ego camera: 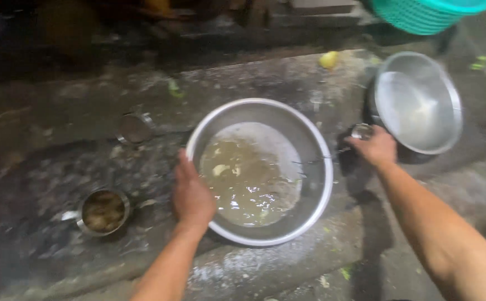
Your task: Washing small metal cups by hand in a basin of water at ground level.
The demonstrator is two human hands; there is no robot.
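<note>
- My left hand (191, 195) lies flat-fingered against the near-left rim of the wide, round, shallow steel basin (260, 171), gripping the edge. The basin sits mid-frame on the rough, wet grey stone worktop (75, 139).
- The basin holds cloudy brownish water with pale scraps floating in it. Risk: only one hand steadies it, so if I tip or drag it the water may slop over the far rim.
- My right hand (374, 147) is curled around a small dark object with a shiny metal cap (361, 131), just right of the basin. I cannot tell what that object is.
- Just beyond it stands a dark pot topped by a tilted round steel lid (419, 103). Risk: my right hand works close to it, and a knock could slide the lid off.
- A small steel cup of brown contents (104, 210) stands left of my left forearm, near enough for an elbow to upset it.
- The worktop looks wet and littered; I judge a slippery footing for the basin likely.
</note>
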